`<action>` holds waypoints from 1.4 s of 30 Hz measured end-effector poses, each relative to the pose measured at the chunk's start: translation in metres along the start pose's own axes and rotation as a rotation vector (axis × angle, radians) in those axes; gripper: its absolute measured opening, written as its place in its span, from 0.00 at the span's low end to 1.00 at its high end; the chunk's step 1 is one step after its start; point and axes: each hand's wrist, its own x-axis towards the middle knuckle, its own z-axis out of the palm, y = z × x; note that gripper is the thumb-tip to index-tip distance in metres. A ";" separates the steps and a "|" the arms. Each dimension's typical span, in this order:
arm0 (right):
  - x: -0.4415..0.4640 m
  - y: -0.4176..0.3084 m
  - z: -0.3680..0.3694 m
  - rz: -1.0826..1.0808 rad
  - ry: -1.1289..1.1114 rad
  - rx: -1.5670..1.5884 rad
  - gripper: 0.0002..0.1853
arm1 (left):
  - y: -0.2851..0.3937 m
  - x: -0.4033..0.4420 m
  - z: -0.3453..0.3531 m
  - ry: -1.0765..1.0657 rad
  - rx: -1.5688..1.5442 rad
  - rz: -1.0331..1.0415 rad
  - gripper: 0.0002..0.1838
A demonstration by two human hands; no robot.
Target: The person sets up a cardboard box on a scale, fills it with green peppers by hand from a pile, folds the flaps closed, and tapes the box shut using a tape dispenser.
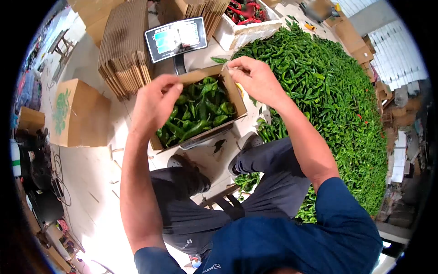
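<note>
An open cardboard box [237, 96] filled with green peppers [200, 109] stands in front of my feet. My left hand [155, 102] is over the box's left side, fingers and thumb closed together. It is slightly blurred, and I cannot make out what is between its fingertips, if anything. My right hand [259, 81] has its thumb and fingers pinched at the box's far right corner, where a small pale edge shows. A scale display [176, 39] with a lit screen rises on a post just behind the box.
A large heap of green peppers [328, 91] spreads to the right. Folded cardboard [123, 41] is stacked at the back left. A white foam box [248, 33] holds red peppers [246, 11]. A closed carton [82, 114] with a green print stands on the left floor.
</note>
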 end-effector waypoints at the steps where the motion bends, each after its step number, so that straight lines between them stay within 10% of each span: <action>1: 0.000 0.004 -0.007 0.005 0.023 -0.023 0.16 | 0.000 0.003 0.003 -0.041 0.064 -0.001 0.16; 16: -0.018 0.043 -0.038 -0.050 -0.197 -0.435 0.16 | 0.010 0.012 0.058 -0.475 0.452 0.115 0.20; 28: -0.022 0.047 -0.038 -0.111 -0.226 -0.422 0.21 | -0.003 0.023 0.129 -0.455 0.703 0.400 0.49; 42: -0.023 0.042 -0.042 -0.087 -0.327 -0.439 0.22 | 0.023 0.026 0.111 -0.460 0.644 0.301 0.41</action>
